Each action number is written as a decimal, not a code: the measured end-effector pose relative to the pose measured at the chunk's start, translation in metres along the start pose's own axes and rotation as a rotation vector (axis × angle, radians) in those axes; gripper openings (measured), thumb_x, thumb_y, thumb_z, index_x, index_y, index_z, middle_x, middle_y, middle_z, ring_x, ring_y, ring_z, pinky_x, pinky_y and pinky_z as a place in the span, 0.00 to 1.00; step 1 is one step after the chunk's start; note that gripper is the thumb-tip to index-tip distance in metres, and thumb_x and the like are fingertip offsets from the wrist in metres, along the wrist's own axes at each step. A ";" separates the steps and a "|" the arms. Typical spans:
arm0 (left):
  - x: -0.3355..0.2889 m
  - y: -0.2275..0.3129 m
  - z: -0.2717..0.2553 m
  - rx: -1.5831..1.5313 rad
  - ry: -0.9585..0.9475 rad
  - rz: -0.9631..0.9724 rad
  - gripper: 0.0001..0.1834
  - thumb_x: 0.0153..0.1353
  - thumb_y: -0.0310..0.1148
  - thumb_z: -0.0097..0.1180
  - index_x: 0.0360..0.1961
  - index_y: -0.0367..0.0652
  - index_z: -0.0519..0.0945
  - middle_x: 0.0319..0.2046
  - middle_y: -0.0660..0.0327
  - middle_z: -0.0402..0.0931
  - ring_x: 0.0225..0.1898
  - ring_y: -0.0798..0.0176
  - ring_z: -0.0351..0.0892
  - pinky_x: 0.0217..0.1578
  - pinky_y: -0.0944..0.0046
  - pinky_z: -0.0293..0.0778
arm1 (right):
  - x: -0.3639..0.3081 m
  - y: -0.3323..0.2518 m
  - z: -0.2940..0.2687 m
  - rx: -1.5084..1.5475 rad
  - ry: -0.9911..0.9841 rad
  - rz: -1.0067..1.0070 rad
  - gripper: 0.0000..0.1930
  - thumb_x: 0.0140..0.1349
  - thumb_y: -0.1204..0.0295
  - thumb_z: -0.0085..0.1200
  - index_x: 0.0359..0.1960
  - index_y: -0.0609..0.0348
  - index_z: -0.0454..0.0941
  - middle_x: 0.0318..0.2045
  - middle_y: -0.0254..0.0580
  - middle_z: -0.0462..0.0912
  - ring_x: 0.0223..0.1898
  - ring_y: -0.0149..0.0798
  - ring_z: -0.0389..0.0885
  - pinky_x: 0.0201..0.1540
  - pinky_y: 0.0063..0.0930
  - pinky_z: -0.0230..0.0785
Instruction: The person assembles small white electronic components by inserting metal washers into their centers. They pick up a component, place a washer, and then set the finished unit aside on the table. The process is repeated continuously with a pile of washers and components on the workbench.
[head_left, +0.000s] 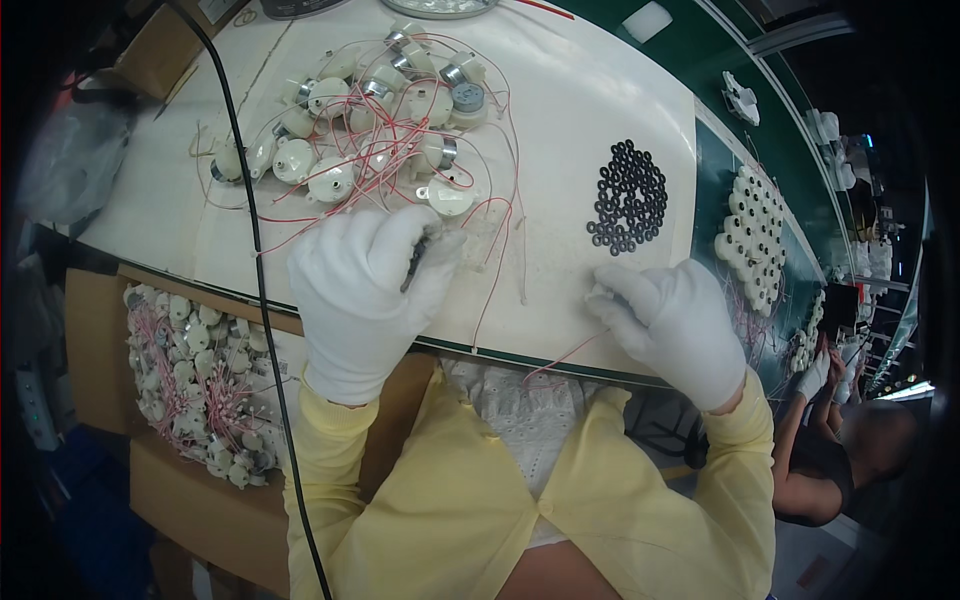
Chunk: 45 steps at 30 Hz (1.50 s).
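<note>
My left hand [365, 290], in a white glove, is curled in front of the pile of small white motors [330, 180] with red wires. Something dark [414, 262] shows between its thumb and fingers; its kind is mostly hidden. My right hand [665, 315], also gloved, is closed with its fingertips pinched near the table's front edge. A thin red wire [565, 358] runs up to its fingers, but what they grip is hidden. Beyond that hand, several small black rings [630, 190] lie flat in a cluster on the white tabletop [560, 130].
A cardboard box [200, 510] full of wired motors stands at the lower left. A black cable [255, 230] hangs across the view's left side. White parts with black rings [755, 240] sit in rows on the green surface at right. Another person [825, 450] works farther right.
</note>
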<state>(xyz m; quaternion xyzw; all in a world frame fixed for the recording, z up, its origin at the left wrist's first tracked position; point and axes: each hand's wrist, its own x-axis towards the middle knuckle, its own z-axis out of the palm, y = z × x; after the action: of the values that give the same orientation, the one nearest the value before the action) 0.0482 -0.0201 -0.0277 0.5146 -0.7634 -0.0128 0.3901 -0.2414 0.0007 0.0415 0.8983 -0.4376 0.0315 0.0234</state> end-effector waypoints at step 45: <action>-0.009 -0.005 0.003 0.047 -0.015 0.016 0.06 0.68 0.31 0.61 0.43 0.42 0.82 0.31 0.58 0.79 0.31 0.50 0.75 0.36 0.51 0.70 | -0.068 0.035 -0.025 0.203 0.073 0.477 0.19 0.55 0.55 0.68 0.43 0.51 0.86 0.27 0.40 0.85 0.34 0.48 0.87 0.40 0.40 0.78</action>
<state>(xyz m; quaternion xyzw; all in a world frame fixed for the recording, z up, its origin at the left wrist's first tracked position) 0.0512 -0.0163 -0.0372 0.5174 -0.7704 0.0045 0.3725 -0.3118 0.0343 0.0613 0.7656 -0.6307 0.1122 -0.0590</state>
